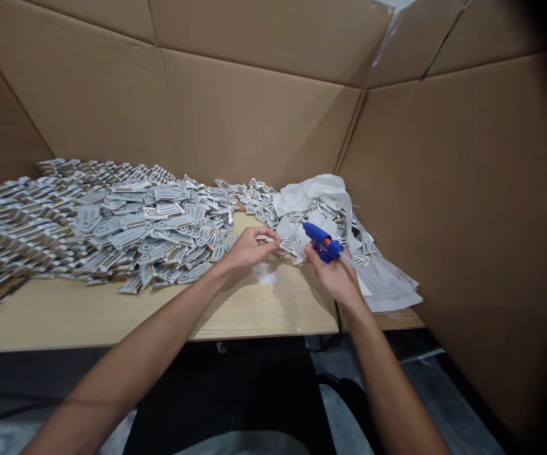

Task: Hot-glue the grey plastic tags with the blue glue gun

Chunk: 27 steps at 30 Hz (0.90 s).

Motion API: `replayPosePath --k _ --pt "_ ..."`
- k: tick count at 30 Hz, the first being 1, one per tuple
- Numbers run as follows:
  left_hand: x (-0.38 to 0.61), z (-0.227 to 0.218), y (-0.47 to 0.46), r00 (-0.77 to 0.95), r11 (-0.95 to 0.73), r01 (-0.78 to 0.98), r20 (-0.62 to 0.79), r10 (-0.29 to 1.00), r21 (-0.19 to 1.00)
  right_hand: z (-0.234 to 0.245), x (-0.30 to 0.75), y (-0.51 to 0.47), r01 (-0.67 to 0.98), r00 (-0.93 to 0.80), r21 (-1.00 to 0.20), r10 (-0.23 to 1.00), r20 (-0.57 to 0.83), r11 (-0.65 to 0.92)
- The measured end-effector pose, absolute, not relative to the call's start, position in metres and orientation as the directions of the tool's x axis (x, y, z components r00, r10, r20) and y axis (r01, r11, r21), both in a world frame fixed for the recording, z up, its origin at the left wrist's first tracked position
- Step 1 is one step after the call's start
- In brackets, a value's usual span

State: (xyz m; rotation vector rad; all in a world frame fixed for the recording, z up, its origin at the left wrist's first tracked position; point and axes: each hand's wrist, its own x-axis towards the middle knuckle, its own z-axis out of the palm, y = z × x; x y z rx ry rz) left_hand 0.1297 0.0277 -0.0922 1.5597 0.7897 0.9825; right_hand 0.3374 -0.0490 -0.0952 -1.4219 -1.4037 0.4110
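Near the middle of the table, my left hand (pixel 253 245) pinches a small flat white-and-grey piece (pixel 288 242) by its left end. A blue glue gun (pixel 321 240) is gripped in my right hand (pixel 334 273), its nozzle pointing up and to the left, above and to the right of the held piece. A clear glue stick (pixel 348 258) shows at the gun's rear. Just behind both hands, crumpled white wrapping sheets (pixel 316 188) lie with more such pieces in and around them. My right fingers partly hide the gun's handle.
To the left, a big loose heap of grey pieces (pixel 160 230) sits beside stacked rows of them (pixel 12 234). Tall cardboard walls (pixel 264 114) stand behind and to the right. A black cable (pixel 338 319) hangs over the front edge of the wooden table (pixel 88 316).
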Motion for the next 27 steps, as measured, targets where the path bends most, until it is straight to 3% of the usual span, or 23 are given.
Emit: replayPosePath --k 7,16,27 --pt "0.13 -0.093 0.028 0.44 -0.289 -0.018 0.267 0.857 0.957 -0.094 0.333 -0.05 0.49 0.247 -0.835 0.878 0.409 0.251" --pt "0.137 -0.101 0.025 0.527 -0.248 -0.127 0.277 0.804 0.96 -0.097 0.331 -0.049 0.495 0.252 -0.835 0.88 0.402 0.239" --pt "0.139 -0.098 0.021 0.51 -0.176 -0.126 0.216 0.833 0.976 -0.102 0.328 -0.048 0.541 0.287 -0.802 0.841 0.459 0.253"
